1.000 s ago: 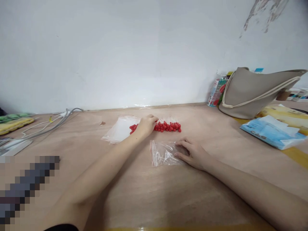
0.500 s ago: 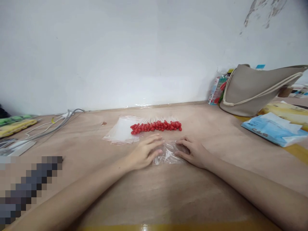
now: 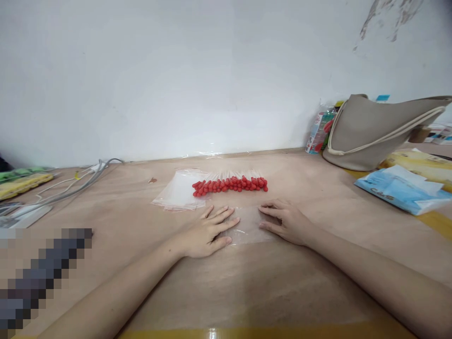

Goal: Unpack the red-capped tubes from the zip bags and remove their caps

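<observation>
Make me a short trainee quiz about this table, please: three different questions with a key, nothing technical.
1. What do the left hand and right hand both touch?
A) blue tissue pack
B) clear plastic bag
C) grey handbag

2. True or false: the red tips of the sticks are at the end farther from the wall.

3. Fill in the blank, from the person's viewpoint: the stack of plastic bags lies at the ____ end of the row of sticks.

Key: 1. B; 2. True; 3. left
</observation>
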The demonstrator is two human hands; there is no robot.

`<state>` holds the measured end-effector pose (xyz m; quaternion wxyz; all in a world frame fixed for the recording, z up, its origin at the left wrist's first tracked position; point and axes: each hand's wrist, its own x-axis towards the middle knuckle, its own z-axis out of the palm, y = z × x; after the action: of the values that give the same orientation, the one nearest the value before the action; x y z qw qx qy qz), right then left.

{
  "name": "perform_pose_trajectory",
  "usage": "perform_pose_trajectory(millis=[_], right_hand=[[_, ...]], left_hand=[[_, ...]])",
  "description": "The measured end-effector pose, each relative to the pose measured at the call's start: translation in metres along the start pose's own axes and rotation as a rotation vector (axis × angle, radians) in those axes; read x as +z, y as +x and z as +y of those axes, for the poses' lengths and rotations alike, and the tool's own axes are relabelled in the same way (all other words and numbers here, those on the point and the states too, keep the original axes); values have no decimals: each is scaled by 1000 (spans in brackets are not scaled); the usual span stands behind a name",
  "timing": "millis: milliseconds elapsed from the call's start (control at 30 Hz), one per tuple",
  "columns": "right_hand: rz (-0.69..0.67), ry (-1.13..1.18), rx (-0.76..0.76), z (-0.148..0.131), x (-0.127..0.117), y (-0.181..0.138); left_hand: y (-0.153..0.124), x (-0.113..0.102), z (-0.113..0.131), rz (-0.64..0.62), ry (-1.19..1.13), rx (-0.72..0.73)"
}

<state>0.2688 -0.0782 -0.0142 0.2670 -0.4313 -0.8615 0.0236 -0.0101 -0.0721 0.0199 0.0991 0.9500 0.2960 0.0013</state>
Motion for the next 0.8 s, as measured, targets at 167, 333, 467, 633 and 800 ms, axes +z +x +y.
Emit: perform_pose_trajectory(millis=[167,333,467,633,800], right_hand=[[-39,53,-60,0,-6,-2],[-162,131,-207,-6,-13,-2],[-239,197,-294,-12,-15,-1],[-222,249,-282,-14,-15,-3],[-187,235,-237,-13,-15,-4]], left_hand=[[-2,3,0,201,-150,-64],[2,16,-9,589,-348,-255],[9,24,-19,583,-533,-426],[2,1,-23,378,-631,-423],[-27,-63,-47,323,-282,-428]])
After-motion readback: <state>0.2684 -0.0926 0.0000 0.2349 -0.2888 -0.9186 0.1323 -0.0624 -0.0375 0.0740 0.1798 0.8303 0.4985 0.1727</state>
